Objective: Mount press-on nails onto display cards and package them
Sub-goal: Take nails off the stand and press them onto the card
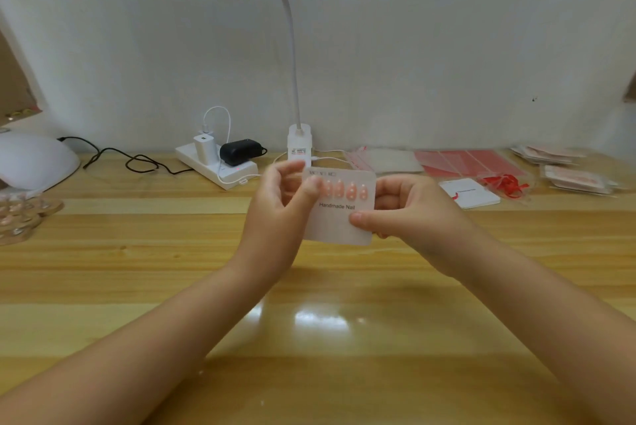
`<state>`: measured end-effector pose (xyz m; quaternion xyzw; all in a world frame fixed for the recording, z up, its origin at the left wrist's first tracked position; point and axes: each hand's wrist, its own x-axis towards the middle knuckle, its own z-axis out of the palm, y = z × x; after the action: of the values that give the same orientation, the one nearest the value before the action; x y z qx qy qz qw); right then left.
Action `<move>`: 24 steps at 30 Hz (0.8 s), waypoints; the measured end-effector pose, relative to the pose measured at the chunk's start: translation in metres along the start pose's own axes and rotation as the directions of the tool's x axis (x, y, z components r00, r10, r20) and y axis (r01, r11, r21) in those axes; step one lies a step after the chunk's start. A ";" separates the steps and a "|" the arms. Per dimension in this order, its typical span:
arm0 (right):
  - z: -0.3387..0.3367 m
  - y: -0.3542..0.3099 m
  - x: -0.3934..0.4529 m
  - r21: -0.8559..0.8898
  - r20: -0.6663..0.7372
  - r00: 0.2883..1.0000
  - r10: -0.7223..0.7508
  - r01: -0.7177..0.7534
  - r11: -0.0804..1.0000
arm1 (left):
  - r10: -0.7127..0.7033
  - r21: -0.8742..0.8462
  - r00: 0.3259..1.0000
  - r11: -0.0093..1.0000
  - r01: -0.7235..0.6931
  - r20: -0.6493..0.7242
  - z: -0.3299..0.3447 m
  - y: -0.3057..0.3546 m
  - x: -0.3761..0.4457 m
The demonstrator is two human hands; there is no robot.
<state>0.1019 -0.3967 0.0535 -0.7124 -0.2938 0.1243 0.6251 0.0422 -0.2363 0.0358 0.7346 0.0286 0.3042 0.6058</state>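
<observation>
Table (103, 287), wood. Above it, held up: card (339, 223), white, printed "Handmade Nail", bearing a row of pink nails (344, 190). Right hand (409, 214) pinches the card's right edge; left hand (275, 208) presses its thumb on the leftmost nail. Behind: power strip (220, 166), lamp (299, 144), red bags (468, 163).

Both forearms are bare from the frame edge to the wrist; no sleeves show. The left hand (275, 204) and right hand (409, 214) wear no gloves, rings or watch. Fingernails are short and unpainted.
</observation>
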 end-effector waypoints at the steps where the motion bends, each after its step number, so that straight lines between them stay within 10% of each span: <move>1: -0.002 0.006 0.002 -0.037 -0.006 1.000 0.013 -0.013 0.999 | -0.084 -0.050 0.996 0.995 0.086 0.036 0.001 -0.004 0.000; 8: -0.006 0.039 0.005 0.078 0.093 0.984 0.150 -0.157 0.984 | -0.155 0.029 0.985 0.988 0.154 0.075 0.004 -0.025 -0.006; 24: 0.003 0.055 0.007 0.002 -0.146 0.984 0.105 -0.106 0.994 | -0.210 0.012 0.972 0.978 0.210 0.107 0.006 -0.038 -0.007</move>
<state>0.1205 -0.3933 0.0009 -0.7360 -0.2098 0.1040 0.6352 0.0521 -0.2340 -0.0019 0.7429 0.0734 0.1983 0.6351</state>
